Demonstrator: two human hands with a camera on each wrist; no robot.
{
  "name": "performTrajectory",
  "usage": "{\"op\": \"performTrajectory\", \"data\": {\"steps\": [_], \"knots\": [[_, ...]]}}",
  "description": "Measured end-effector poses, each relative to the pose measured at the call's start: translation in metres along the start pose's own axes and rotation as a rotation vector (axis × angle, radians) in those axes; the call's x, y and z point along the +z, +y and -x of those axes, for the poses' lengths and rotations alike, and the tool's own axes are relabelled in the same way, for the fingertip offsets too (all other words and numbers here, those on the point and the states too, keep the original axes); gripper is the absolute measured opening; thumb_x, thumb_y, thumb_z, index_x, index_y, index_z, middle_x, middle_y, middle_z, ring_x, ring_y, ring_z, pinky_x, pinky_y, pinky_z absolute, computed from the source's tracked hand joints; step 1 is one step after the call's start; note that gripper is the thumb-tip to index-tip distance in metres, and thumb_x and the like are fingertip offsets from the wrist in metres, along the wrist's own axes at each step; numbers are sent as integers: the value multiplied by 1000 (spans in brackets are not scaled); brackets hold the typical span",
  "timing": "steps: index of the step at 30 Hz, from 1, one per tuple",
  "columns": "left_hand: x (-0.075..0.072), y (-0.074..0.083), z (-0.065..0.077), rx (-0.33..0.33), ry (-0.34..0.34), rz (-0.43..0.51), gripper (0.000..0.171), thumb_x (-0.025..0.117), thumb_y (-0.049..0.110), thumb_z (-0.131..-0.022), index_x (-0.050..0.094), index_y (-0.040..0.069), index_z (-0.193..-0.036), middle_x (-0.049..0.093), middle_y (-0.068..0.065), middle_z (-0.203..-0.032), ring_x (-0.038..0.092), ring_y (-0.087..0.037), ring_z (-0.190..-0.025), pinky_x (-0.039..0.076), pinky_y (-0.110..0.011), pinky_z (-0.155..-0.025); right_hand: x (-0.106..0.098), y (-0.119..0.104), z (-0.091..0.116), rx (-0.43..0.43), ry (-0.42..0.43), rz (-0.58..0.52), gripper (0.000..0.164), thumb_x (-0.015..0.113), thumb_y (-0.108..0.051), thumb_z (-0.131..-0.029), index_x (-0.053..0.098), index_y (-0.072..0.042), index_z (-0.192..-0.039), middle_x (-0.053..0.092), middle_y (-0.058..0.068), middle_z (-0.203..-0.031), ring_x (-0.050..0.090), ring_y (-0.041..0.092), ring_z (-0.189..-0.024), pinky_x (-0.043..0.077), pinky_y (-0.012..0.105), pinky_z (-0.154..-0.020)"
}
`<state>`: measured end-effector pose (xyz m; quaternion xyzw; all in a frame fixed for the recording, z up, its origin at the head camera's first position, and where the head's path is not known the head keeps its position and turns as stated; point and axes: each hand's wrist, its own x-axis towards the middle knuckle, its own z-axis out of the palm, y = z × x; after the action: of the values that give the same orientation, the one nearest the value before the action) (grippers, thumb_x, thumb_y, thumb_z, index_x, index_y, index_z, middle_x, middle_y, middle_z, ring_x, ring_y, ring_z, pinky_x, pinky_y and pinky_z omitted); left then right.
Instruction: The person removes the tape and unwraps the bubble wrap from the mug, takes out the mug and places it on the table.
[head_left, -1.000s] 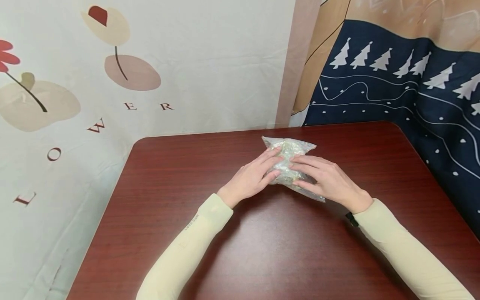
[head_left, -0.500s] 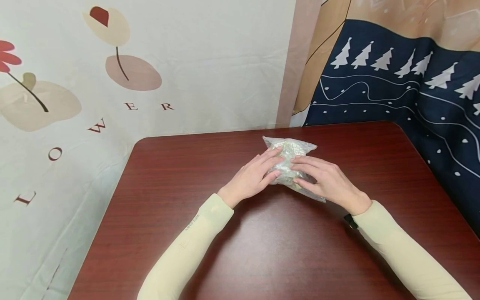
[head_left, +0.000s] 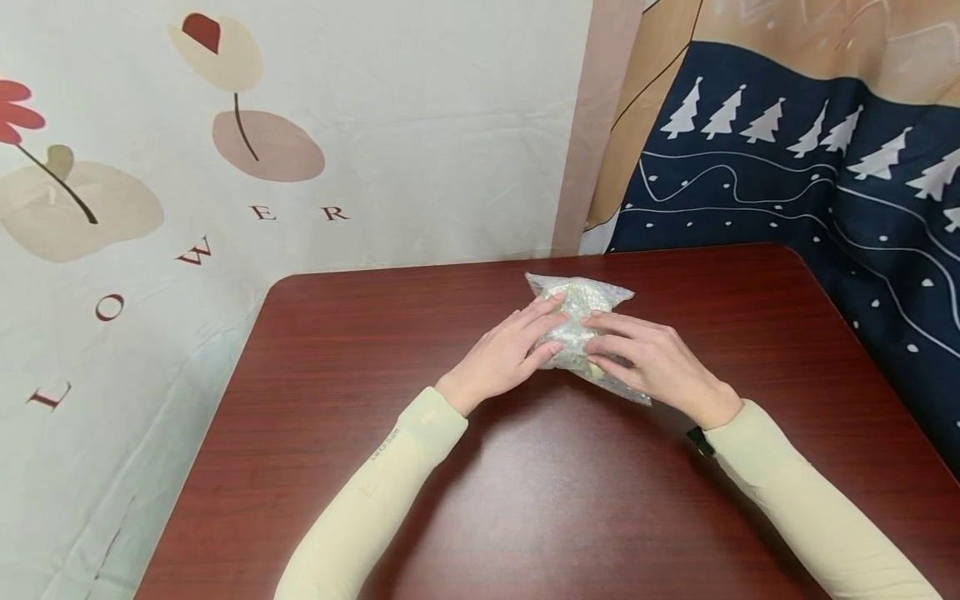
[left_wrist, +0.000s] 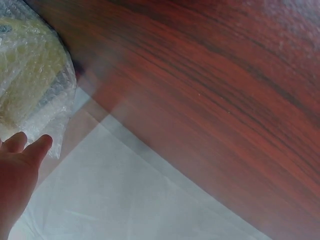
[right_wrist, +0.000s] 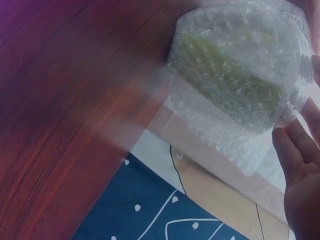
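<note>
A bundle in clear bubble wrap [head_left: 577, 300] lies on the table towards its far side, its flattened wrap ends sticking out at the back and the front right. Something yellow-green shows through the bubble wrap [right_wrist: 235, 75] in the right wrist view, its kind blurred by the plastic. My left hand [head_left: 502, 357] rests on the bundle's left side, fingers stretched out. From the right, my right hand [head_left: 660, 358] touches it with spread, slightly bent fingers. The left wrist view has the left hand [left_wrist: 20, 172] at the edge of the wrap.
The dark red wooden table [head_left: 525, 500] has rounded far corners. Behind it hangs a pale cloth [head_left: 435, 167] with flowers and letters, and at the right a navy cloth [head_left: 750, 183] with white trees. A black strap [head_left: 702, 442] sits at the right wrist.
The right hand's fingers shift very slightly on the wrap, thumb and forefinger drawing a little closer. The left hand and the bundle stay in place.
</note>
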<state>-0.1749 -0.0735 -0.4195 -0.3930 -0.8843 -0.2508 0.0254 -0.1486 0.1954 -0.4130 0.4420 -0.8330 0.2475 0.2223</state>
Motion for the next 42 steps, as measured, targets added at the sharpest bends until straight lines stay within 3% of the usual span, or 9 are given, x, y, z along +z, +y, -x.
{"op": "performTrajectory", "data": {"steps": [4,7,11,24,33,42], "knots": [[0,0,-1,9,3,-7,47,50,38,-111,53,13,-151,32,0,-168,26,-21,-156,24,-44,-124,0,-1,0,-3,5,10,29,90,-9,-77,80,-14,-104,70,9,-130,67,26,-117,51,29,-102],[0,0,-1,11,4,-17,48,50,38,-110,53,13,-151,32,-1,-168,26,-21,-155,24,-43,-124,0,-1,0,6,9,2,30,90,-7,-77,80,-13,-104,70,10,-129,68,27,-117,48,26,-105],[1,-1,-1,14,6,-28,48,51,38,-110,53,13,-151,32,-1,-168,27,-21,-155,24,-42,-124,1,0,0,20,14,-6,31,90,-6,-77,80,-13,-105,71,10,-128,69,26,-115,55,38,-96],[2,-3,-1,33,26,-40,48,52,38,-110,54,12,-151,34,-2,-167,28,-21,-155,20,-33,-125,0,-5,-5,121,13,-34,30,87,-9,-83,78,-9,-111,73,9,-124,72,25,-111,58,45,-90],[2,-2,-1,37,21,-29,48,51,37,-110,54,12,-151,33,-2,-168,28,-22,-155,21,-36,-125,0,-5,-5,133,36,-39,39,88,-9,-81,77,-7,-118,75,8,-121,74,23,-107,57,42,-88],[3,-3,-1,48,39,-27,47,52,36,-110,55,11,-150,34,-3,-167,29,-23,-155,25,-39,-124,2,-5,-6,136,61,-45,30,87,-8,-82,78,-9,-111,76,7,-118,75,22,-104,58,39,-85]]}}
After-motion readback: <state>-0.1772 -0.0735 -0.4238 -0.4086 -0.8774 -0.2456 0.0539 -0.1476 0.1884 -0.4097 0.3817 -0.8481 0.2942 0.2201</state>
